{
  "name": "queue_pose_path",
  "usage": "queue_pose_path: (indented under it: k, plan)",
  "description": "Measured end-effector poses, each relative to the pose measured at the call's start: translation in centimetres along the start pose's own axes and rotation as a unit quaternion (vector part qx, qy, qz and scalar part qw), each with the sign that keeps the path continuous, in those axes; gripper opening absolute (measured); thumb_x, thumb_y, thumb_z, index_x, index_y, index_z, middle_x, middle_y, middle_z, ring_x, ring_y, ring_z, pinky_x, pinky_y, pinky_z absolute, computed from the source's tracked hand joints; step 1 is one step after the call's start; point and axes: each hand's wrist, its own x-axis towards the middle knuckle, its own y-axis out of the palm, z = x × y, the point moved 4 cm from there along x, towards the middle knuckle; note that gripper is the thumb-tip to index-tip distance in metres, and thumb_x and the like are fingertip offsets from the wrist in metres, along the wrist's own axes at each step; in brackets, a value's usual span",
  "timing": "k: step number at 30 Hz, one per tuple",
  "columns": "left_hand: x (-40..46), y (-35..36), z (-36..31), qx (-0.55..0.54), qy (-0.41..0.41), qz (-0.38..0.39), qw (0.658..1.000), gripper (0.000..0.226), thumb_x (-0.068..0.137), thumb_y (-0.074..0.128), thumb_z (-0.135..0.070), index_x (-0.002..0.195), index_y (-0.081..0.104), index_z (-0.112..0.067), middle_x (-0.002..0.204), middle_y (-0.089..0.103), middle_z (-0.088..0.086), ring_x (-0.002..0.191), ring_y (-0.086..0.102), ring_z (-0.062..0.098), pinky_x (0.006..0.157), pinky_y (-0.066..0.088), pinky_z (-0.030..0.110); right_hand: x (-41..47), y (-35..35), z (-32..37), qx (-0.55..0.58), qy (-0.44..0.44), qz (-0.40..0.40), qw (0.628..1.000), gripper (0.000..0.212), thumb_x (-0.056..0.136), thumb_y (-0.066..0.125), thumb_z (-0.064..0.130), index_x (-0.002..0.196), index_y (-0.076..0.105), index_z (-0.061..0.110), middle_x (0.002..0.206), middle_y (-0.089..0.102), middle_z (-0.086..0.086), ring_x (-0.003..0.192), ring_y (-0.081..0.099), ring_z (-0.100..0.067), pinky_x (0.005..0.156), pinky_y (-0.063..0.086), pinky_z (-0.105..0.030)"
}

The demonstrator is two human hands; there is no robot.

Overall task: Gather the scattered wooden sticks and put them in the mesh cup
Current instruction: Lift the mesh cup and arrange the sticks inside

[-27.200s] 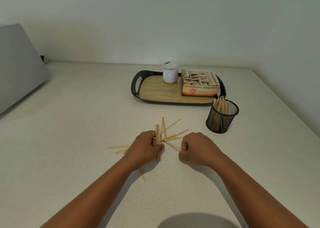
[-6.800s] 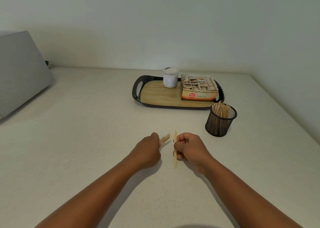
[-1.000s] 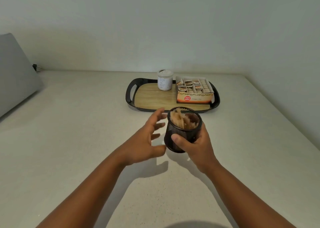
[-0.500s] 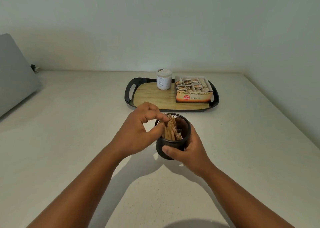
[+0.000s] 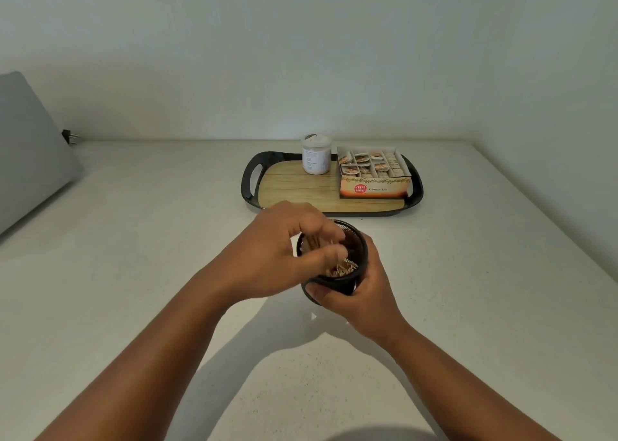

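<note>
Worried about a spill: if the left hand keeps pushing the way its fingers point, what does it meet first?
Likely the sticks in the cup; the left hand already has its fingers at the cup's mouth. Blur hides whether they touch.

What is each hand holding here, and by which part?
The right hand grips the mesh cup around its lower side. The left hand has its fingers on the wooden sticks in it; a firm hold cannot be told.

- My worktop (image 5: 140,273) is pale, speckled, and meets the wall at the back.
- A black-rimmed tray (image 5: 249,186) with a wood-look base sits on it, toward the back.
- A grey object (image 5: 26,159) rests at its left edge.
</note>
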Motion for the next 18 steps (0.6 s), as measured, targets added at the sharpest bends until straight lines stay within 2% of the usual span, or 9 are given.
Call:
queue_pose_path:
  k: [2,5,8,10,12,14,18]
  plan:
    - [-0.2,0.6,-0.4,0.075,0.025,0.027,0.997,0.029,0.084,0.066,-0.060,0.103,0.076,-0.041,0.100,0.070,-0.024,0.103,0.059,0.006,0.094,0.047,0.041,-0.1,0.0,0.2,-0.003,-0.011,-0.008,1.000,0.079,0.075,0.092,0.029,0.141,0.048,0.034,0.132,0.064,0.011,0.124,0.063,-0.016,0.090,0.056,-0.020]
    - [-0.3,0.7,-0.6,0.105,0.027,0.006,0.994,0.022,0.090,0.066,-0.051,0.108,0.074,-0.042,0.104,0.068,-0.026,0.107,0.056,0.006,0.100,0.042,0.049,-0.3,0.0,0.3,-0.001,-0.014,-0.016,1.000,0.082,0.074,0.092,0.031,0.141,0.047,0.034,0.133,0.062,0.011,0.126,0.062,-0.015,0.089,0.056,-0.020]
    - [-0.4,0.3,-0.6,0.073,-0.003,-0.071,0.995,0.027,0.087,0.064,-0.053,0.112,0.068,-0.043,0.111,0.058,-0.028,0.111,0.053,0.003,0.103,0.046,0.045,-0.5,-0.1,0.2,-0.006,-0.015,-0.041,0.999,0.084,0.072,0.093,0.031,0.139,0.045,0.041,0.132,0.061,0.017,0.126,0.060,-0.011,0.086,0.058,-0.020]
    - [-0.5,0.2,-0.5,0.095,-0.024,-0.093,0.991,0.030,0.087,0.066,-0.053,0.116,0.065,-0.046,0.113,0.052,-0.028,0.112,0.048,0.001,0.102,0.046,0.040,-0.4,-0.2,0.4,-0.015,-0.016,-0.060,0.998,0.085,0.070,0.093,0.034,0.136,0.043,0.050,0.131,0.058,0.025,0.127,0.058,-0.005,0.086,0.058,-0.019]
    - [-0.4,0.4,-0.4,0.120,-0.040,-0.076,0.989,0.021,0.089,0.070,-0.049,0.109,0.068,-0.044,0.108,0.053,-0.026,0.109,0.049,0.003,0.099,0.048,0.041,-0.4,-0.1,0.4,-0.021,-0.023,-0.053,0.998,0.085,0.070,0.094,0.034,0.136,0.043,0.050,0.131,0.058,0.024,0.126,0.058,-0.006,0.086,0.057,-0.018]
    - [-0.2,0.6,-0.4,0.118,-0.052,-0.079,0.989,0.013,0.088,0.070,-0.049,0.098,0.072,-0.041,0.099,0.059,-0.023,0.100,0.054,0.007,0.090,0.052,0.039,-0.7,0.3,0.5,-0.030,-0.028,-0.034,0.999,0.086,0.070,0.094,0.037,0.138,0.043,0.046,0.133,0.058,0.019,0.127,0.059,-0.011,0.088,0.059,-0.022]
    - [0.3,1.2,-1.1,0.167,-0.035,-0.121,0.978,0.014,0.087,0.072,-0.049,0.087,0.067,-0.036,0.085,0.065,-0.016,0.084,0.058,0.009,0.076,0.056,0.036,-1.2,1.2,0.2,-0.074,-0.045,-0.011,0.996,0.090,0.068,0.093,0.047,0.141,0.041,0.042,0.137,0.056,0.016,0.130,0.056,-0.018,0.094,0.058,-0.028]
